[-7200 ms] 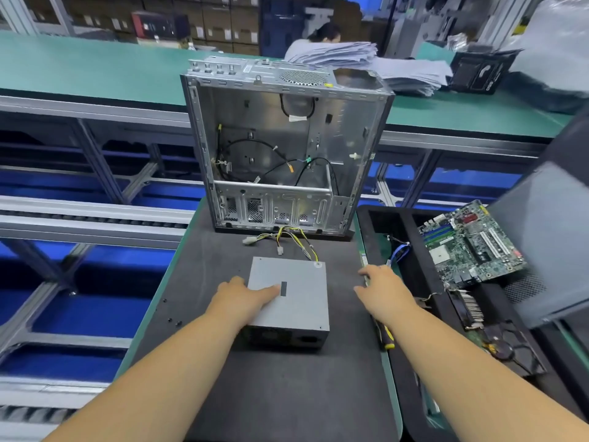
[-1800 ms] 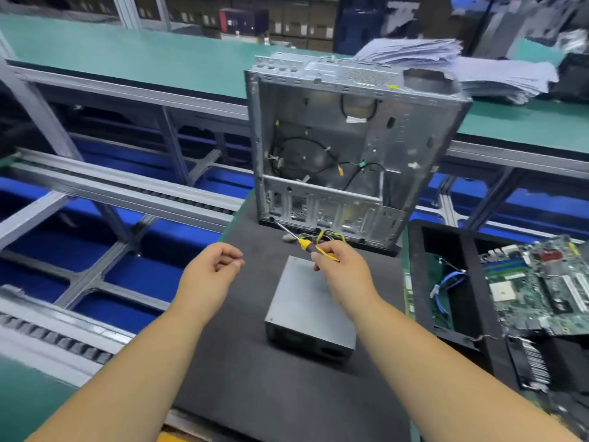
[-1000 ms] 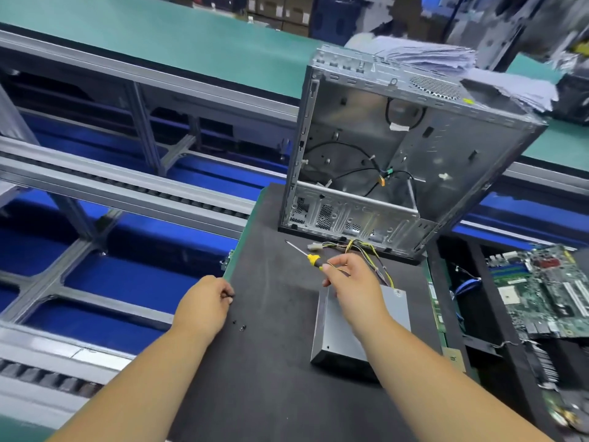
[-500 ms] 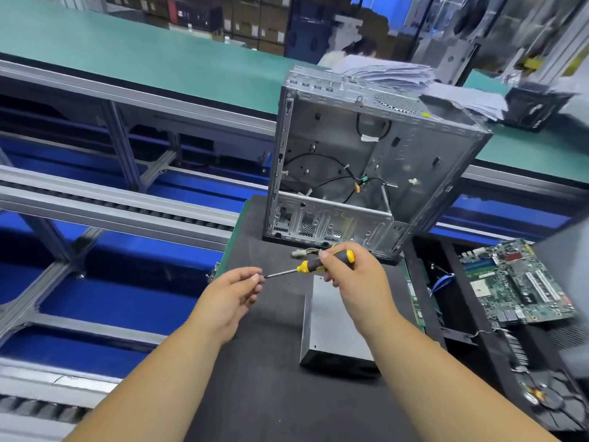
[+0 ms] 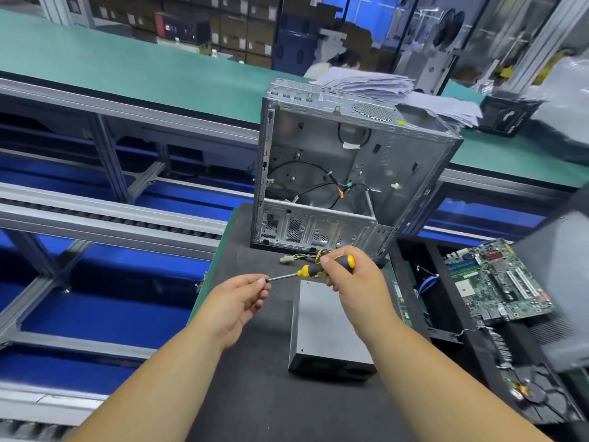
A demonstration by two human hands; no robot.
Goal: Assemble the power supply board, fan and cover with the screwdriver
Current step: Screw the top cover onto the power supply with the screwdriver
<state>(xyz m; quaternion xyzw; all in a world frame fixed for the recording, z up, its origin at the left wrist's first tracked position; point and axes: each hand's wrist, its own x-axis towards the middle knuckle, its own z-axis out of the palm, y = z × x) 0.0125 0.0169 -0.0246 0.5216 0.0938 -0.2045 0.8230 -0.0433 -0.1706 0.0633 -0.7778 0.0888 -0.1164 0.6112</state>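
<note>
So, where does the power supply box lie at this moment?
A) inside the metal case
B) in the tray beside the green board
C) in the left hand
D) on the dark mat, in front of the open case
D: the power supply box lies flat on the dark mat, in front of the open case, with neither hand on it.

A long green bench runs across the room, with a grey metal edge along its front. Below it stand grey metal legs and a roller track, over a bright blue floor. A messy pile of white papers lies on the green bench. Far behind, brown boxes are stacked up on shelves. Blue light shines through a window at the back.
</note>
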